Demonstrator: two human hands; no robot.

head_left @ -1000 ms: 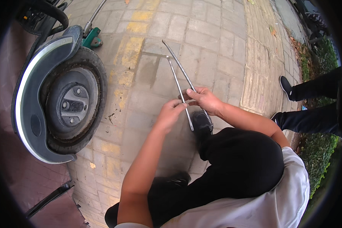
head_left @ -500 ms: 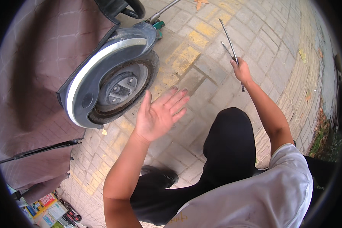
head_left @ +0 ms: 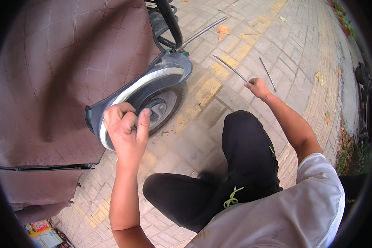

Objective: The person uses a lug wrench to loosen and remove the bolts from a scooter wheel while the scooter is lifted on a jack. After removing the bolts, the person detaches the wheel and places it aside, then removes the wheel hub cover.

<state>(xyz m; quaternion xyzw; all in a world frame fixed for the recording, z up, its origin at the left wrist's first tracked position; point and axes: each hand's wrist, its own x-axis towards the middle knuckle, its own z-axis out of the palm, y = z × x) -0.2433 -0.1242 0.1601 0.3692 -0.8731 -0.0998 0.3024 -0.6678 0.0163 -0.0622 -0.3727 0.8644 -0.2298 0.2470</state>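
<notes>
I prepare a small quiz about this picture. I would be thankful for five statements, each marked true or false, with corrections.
1. The right hand holds a metal bar. True.
2. That hand grips both bars. False: the second bar is apart from it.
3. The left hand appears in front of the fender. True.
4. The quilted cover is green. False: it is brown.
5. An orange leaf lies on the paving. True.

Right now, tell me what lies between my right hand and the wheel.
The head view shows paving with a yellow stripe between right hand and wheel.
</notes>
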